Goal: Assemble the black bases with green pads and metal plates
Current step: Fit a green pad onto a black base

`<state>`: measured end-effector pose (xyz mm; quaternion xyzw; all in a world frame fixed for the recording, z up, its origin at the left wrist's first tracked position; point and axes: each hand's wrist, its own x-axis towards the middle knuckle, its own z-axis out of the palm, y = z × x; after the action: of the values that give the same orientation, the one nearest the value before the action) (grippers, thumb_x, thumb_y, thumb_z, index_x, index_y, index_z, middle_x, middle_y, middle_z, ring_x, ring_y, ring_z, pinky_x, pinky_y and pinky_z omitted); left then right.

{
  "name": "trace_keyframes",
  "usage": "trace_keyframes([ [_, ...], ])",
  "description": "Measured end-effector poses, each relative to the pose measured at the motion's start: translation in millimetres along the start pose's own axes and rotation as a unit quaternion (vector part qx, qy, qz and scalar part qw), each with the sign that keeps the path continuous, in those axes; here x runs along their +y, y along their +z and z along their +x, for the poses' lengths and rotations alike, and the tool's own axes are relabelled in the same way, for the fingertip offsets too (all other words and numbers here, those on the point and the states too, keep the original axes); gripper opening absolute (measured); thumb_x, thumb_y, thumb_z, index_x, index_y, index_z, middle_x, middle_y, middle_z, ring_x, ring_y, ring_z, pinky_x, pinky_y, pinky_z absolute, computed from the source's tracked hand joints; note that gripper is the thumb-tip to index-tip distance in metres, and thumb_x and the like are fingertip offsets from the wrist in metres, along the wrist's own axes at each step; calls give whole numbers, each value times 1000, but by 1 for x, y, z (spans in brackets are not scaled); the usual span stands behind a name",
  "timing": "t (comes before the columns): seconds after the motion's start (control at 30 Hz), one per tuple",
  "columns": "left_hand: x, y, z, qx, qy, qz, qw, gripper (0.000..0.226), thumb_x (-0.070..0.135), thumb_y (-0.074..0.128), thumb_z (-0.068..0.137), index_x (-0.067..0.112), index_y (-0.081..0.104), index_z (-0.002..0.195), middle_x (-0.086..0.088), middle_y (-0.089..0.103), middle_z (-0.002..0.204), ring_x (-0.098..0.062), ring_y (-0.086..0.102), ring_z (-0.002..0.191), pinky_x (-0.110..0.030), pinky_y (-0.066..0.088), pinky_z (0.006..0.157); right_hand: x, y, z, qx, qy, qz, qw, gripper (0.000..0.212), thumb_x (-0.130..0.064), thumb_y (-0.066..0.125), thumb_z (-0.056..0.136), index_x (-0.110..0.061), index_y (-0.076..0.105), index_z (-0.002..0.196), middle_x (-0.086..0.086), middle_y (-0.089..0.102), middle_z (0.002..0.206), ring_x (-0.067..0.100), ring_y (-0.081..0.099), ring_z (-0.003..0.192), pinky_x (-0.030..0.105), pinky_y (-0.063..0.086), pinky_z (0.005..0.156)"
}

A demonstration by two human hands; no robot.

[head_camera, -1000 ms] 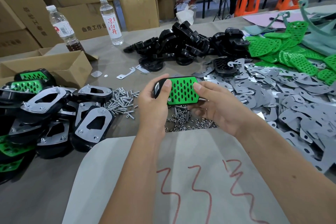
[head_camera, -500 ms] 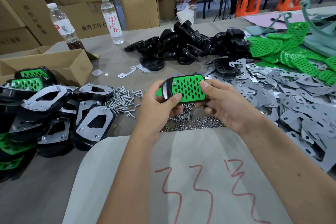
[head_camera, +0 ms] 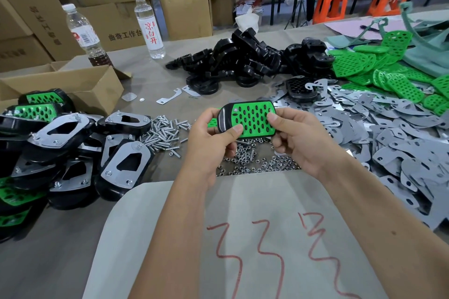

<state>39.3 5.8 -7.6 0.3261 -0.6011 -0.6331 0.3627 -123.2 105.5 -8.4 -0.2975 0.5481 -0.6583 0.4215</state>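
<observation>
I judge the step in hand to be seating a green pad (head_camera: 252,119) into its black base (head_camera: 224,118); the pair is held above the worktop (head_camera: 150,90), over the loose nuts (head_camera: 255,162). My left hand (head_camera: 213,138) grips the base's rounded end, thumb curled onto the pad's face. My right hand (head_camera: 296,138) pinches the opposite end, forefinger on top (the remaining fingers curl beneath, out of sight). Both forearms converge from the lower edge, wrists slightly raised. In my judgement the next move calls for turning the piece over and fitting a metal plate from the heap (head_camera: 379,138) at right, then screws (head_camera: 162,128). Finished units (head_camera: 73,150) lie stacked at left.
</observation>
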Motion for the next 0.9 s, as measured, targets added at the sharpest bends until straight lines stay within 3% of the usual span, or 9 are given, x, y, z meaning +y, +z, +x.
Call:
trace_keyframes([
  [0.07,0,1,0,5,3,-1,1000,20,-2,72,92,12,64,104,-18,61,80,-12,52,48,-22,44,44,0,2,-1,9,-19,-15,1000,8,-12,61,103,-9,68,100,-9,63,59,7,48,44,19,39,40],
  [0.17,0,5,0,14,7,-9,1000,19,-2,72,92,13,66,99,-14,59,75,-11,51,47,-22,43,42,-2,4,-2,24,-28,16,999,19,-10,61,102,-15,61,84,-11,58,50,6,44,39,18,35,37],
  [0.27,-4,13,1,37,16,-15,999,20,-2,73,92,17,69,98,-8,58,68,-10,54,46,-22,46,45,-2,5,-2,49,-59,23,997,16,-9,64,100,-13,58,85,-7,60,53,7,44,38,20,36,37],
  [0.33,-5,21,1,55,12,-36,998,18,-1,70,95,14,71,105,-13,65,78,-13,64,55,-22,55,54,-1,7,-3,72,-139,-55,986,10,-8,66,99,-12,63,90,-1,69,65,12,52,40,25,44,38],
  [0.43,2,32,2,40,-54,-168,984,21,19,63,103,1,68,113,-15,66,88,-24,74,73,-31,63,74,1,13,-7,103,-292,-251,917,15,-7,69,95,-20,67,103,-2,74,84,18,68,53,41,61,51],
  [0.53,11,33,2,-13,-108,-289,951,37,42,57,104,6,63,114,-12,71,86,-21,72,74,-34,64,78,-1,14,-11,59,-362,-404,838,24,-6,69,93,-18,69,115,-7,68,89,20,69,72,47,60,69],
  [0.67,15,32,-1,-11,-144,-326,934,31,28,57,105,1,63,120,-15,77,94,-26,75,87,-38,64,83,-10,12,-19,43,-385,-481,786,26,-4,65,96,-9,68,122,3,71,97,28,66,81,48,55,72],
  [0.9,22,55,-2,4,-234,-301,924,20,17,53,104,-1,63,105,-14,70,74,-28,70,71,-35,63,57,-13,-3,-37,72,-403,-553,726,22,-1,63,93,1,69,115,12,71,93,39,63,74,48,52,60],
])
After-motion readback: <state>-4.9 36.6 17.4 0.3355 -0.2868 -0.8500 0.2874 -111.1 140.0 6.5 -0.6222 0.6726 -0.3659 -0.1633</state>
